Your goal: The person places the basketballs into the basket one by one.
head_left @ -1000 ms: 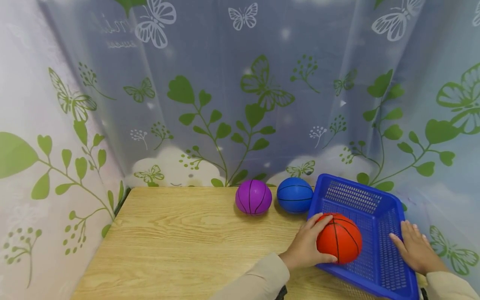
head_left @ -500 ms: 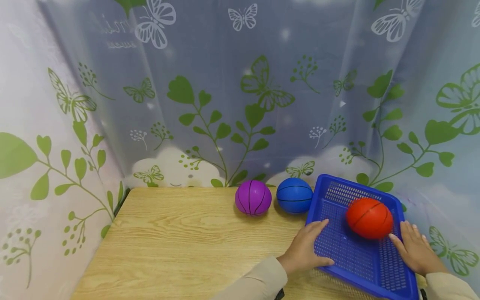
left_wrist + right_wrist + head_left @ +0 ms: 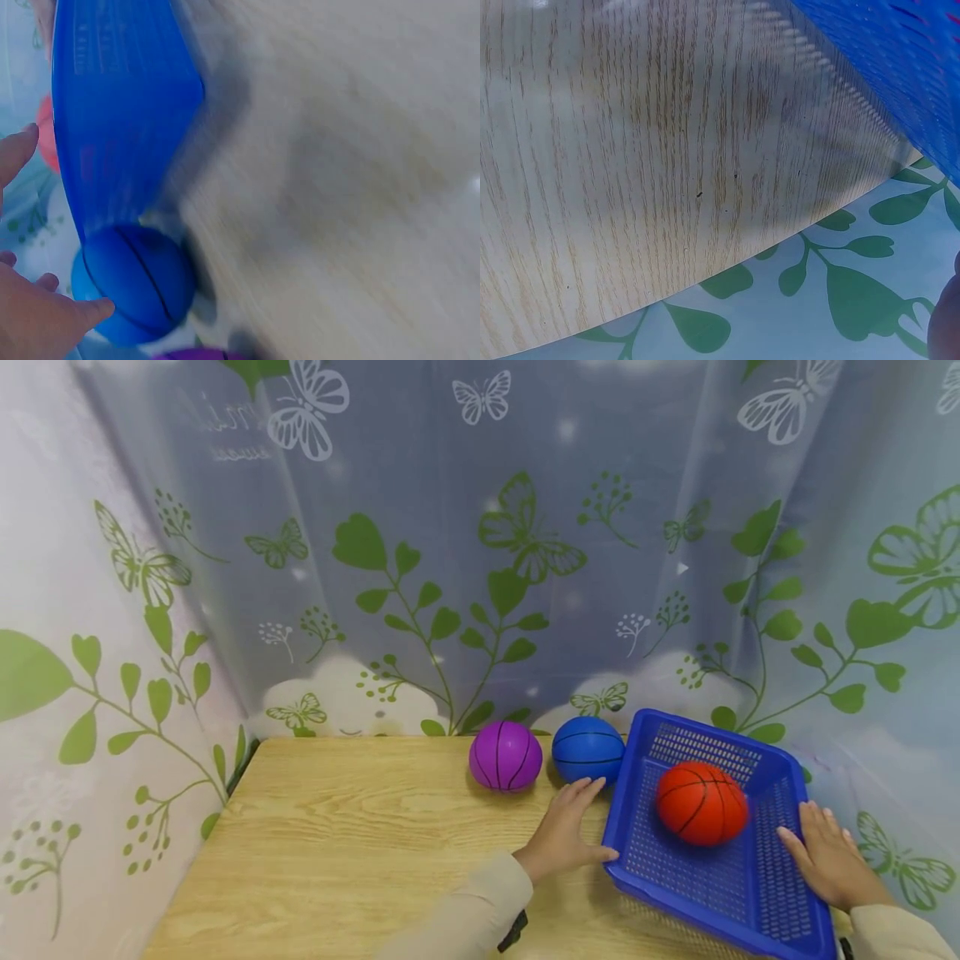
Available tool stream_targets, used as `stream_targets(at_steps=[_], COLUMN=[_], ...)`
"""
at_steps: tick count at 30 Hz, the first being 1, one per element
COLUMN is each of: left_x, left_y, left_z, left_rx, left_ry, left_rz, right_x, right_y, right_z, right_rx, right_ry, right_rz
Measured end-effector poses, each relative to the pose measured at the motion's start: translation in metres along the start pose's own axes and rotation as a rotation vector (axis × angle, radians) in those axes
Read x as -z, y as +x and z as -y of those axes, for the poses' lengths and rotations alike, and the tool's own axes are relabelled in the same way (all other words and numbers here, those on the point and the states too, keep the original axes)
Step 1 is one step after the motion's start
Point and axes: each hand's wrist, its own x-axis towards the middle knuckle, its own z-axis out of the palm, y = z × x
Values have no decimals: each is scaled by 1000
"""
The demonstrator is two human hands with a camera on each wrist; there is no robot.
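Steadying the basket (image 3: 693, 910), apparently, beneath a straight-fingered right hand (image 3: 838, 860), with the blue ball (image 3: 587, 748) near a spread, empty left hand (image 3: 561, 837).

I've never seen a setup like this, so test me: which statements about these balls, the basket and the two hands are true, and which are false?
1. The red ball lies inside the blue basket. True.
2. The left hand holds the red ball. False: it is near the blue ball and holds nothing.
3. The purple ball is in the basket too. False: it sits on the table.
4. The blue ball is between the purple ball and the basket. True.
5. The right hand is at the basket's rim. True.
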Motion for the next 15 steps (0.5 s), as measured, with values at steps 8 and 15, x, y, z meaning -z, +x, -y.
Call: stream_targets(at_steps=[8,15], left_x=[33,54], left_y=[3,8], left_z=[24,44], left_rx=[61,72], left_ry=[11,46], left_rz=[-60,-136], right_x=[0,-1], right_y=[1,0], right_z=[-1,-2], right_rx=[-2,-6], right_ry=[-1,2], right_rz=[-3,-9])
